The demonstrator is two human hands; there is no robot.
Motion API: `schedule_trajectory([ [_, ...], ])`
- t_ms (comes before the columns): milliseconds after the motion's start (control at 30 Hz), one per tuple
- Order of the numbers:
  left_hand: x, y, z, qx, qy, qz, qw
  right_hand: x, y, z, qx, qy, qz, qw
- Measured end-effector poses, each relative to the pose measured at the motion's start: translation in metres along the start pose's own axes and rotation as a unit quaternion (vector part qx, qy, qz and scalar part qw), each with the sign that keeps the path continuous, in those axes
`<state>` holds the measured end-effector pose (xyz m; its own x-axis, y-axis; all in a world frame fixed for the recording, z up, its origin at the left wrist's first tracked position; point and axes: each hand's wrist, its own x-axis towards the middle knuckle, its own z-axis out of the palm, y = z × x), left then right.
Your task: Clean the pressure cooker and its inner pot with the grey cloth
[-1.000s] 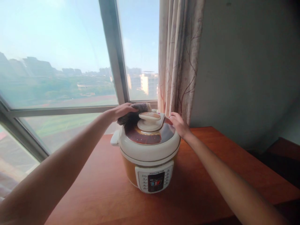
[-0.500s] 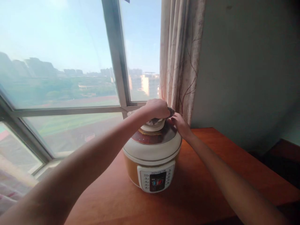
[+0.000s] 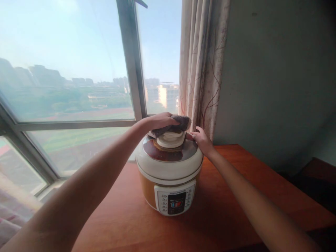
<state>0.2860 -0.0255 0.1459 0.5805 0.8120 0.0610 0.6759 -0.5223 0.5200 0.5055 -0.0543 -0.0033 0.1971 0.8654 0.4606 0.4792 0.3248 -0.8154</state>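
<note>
Right now I see my left hand [image 3: 160,121] pressed down on a crumpled grey-brown cloth [image 3: 175,124], fingers curled over it and holding it against the cream-coloured round knob handle [image 3: 170,139] at the top of the electric pressure cooker [image 3: 170,175]. The cloth sits on the knob's upper side, bunched toward the far right, with a bit of it hanging over the back edge.

My right hand [image 3: 201,140] rests on the right rim of the cooker's lid [image 3: 170,157], fingers spread and laid flat against the glossy dark brown panel, gripping nothing, just bracing. The two hands are near each other, the cloth between them; I cannot tell whether the right fingertips touch the cloth.

The cooker has a cream lid, an orange-yellow round body and a white control panel [image 3: 175,203] with a small dark display and rows of buttons facing me. It stands upright on the reddish-brown wooden surface [image 3: 231,210], toward the far edge, close to the window.

Behind it rises a grey metal window frame [image 3: 131,63] with hazy buildings and green ground beyond the glass. A pale curtain with dark branch patterns [image 3: 202,63] hangs just behind and to the right of the cooker, beside a plain greyish-green wall [image 3: 275,77].
</note>
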Motion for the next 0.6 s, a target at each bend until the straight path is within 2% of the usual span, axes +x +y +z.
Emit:
schedule_trajectory([
  [133, -0.015, -0.032, -0.003, -0.099, 0.008, -0.004, 0.995, 0.0, 0.003, 0.002, 0.015, 0.003, 0.034, 0.999],
  [267, -0.035, -0.062, 0.008, -0.141, 0.046, 0.028, 0.988, 0.0, 0.004, 0.002, 0.028, 0.003, 0.035, 0.999],
  [367, -0.059, -0.081, 0.016, -0.161, 0.063, 0.01, 0.985, -0.001, 0.004, 0.002, 0.036, 0.005, 0.034, 0.999],
  [500, -0.091, -0.096, 0.02, -0.204, 0.071, -0.026, 0.976, -0.003, -0.001, 0.002, 0.044, 0.0, 0.045, 0.998],
  [600, -0.094, -0.1, 0.02, -0.2, 0.088, -0.007, 0.976, -0.004, -0.005, 0.002, 0.047, -0.01, 0.051, 0.998],
])
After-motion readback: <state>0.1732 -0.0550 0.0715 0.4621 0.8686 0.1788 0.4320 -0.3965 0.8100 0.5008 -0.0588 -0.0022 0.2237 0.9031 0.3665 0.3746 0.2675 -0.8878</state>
